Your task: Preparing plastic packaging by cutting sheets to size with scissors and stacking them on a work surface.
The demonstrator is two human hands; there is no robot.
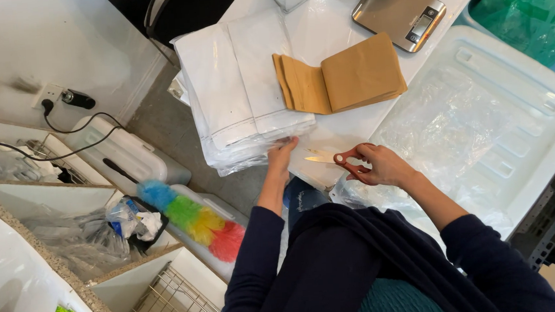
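Observation:
My right hand (382,165) grips orange-handled scissors (336,158) whose blades point left over the white table (321,29). My left hand (282,154) rests on the near edge of a stack of white plastic bags (237,87), close to the scissor tips. The fingers press the crumpled clear plastic at the stack's edge. A pile of brown paper envelopes (350,76) lies just beyond the scissors, partly on the white stack.
A steel kitchen scale (399,10) sits at the table's far side. A large clear plastic bin lid (483,115) lies to the right. A rainbow feather duster (194,217) lies on white containers at the left, beside boxes of plastic wrap.

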